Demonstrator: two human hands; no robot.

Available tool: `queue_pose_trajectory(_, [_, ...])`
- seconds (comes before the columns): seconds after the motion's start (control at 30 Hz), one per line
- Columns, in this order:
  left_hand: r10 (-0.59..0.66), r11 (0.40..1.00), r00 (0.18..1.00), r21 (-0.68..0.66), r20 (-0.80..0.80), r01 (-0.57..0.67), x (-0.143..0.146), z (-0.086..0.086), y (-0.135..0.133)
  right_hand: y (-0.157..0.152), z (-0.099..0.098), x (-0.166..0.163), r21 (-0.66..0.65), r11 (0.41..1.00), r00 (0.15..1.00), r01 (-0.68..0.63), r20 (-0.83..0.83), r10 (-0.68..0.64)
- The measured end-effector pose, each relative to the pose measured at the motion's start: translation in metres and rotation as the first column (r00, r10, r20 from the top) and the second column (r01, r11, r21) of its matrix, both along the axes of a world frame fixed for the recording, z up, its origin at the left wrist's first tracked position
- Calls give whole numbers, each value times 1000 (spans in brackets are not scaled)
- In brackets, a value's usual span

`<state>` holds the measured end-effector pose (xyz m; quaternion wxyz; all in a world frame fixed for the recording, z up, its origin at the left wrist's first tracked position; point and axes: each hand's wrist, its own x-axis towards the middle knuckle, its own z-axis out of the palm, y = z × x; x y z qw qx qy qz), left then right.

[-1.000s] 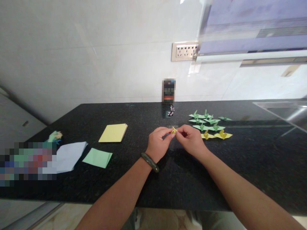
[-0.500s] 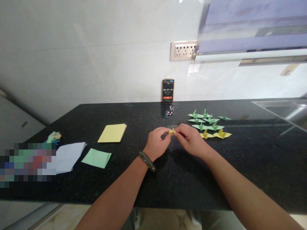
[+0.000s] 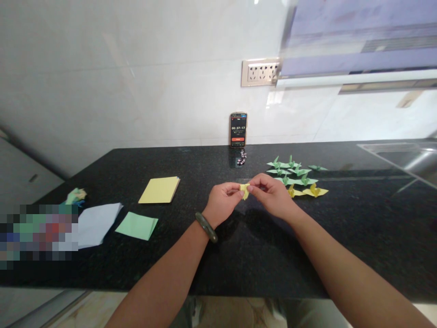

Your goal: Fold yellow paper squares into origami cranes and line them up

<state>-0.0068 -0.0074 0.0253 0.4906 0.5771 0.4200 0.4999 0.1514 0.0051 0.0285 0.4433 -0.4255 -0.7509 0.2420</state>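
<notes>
A small folded piece of yellow paper is pinched between my two hands, above the black countertop. My left hand, with a dark bangle at its wrist, grips the left side between thumb and fingers. On the opposite side, my right hand is closed on the paper in the same way. Just beyond my right hand stand several green paper cranes in rows. Two yellow paper cranes sit in front of them, one partly hidden by my right hand.
A stack of yellow paper lies left of my hands, with green sheets and white paper nearer. A phone showing a timer leans on the wall, a beaded strap below it. At the far right is a metal sink.
The yellow paper has been turned in my fingers and shows a broader, flatter face. Both hands have drawn slightly apart around it and keep their hold.
</notes>
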Motion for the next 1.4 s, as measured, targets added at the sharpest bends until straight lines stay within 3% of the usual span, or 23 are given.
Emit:
queue_pose_trajectory(0.2, [46,994,989,109,-139,-31,-1,-4,1,-2,0,-1,21,999,994,-44,101,41])
queue_pose_trajectory(0.3, [92,991,980,110,-174,-74,-3,-2,1,-3,-1,-3,-53,998,997,-44,55,47])
queue_pose_trajectory(0.43, [132,991,988,44,-84,-129,-4,0,2,-4,-3,-8,-229,967,993,-115,-64,103])
queue_pose_trajectory(0.57, [165,986,986,25,-4,-164,-3,0,2,-4,-7,-11,-299,942,988,-154,-52,145])
queue_pose_trajectory(0.77, [163,987,986,18,-43,-163,-1,-3,4,-4,-7,-10,-268,958,993,-98,35,112])
queue_pose_trajectory(0.87, [83,992,996,-90,-15,-84,-1,-5,4,-2,-6,-9,-238,967,992,-92,59,109])
queue_pose_trajectory(1.0, [-23,961,995,-271,92,47,-1,-4,2,1,-7,-8,-294,955,997,-51,-78,29])
queue_pose_trajectory(1.13, [-80,953,992,-285,101,106,1,-3,0,1,-5,-5,-330,942,989,-66,-147,18])
queue_pose_trajectory(1.27, [-12,979,999,-202,44,21,3,-2,-2,-1,-1,-5,-315,945,981,-93,-189,34])
queue_pose_trajectory(1.4, [164,983,985,-90,53,-159,4,-2,-2,-3,-4,-14,-327,927,898,-182,-440,21])
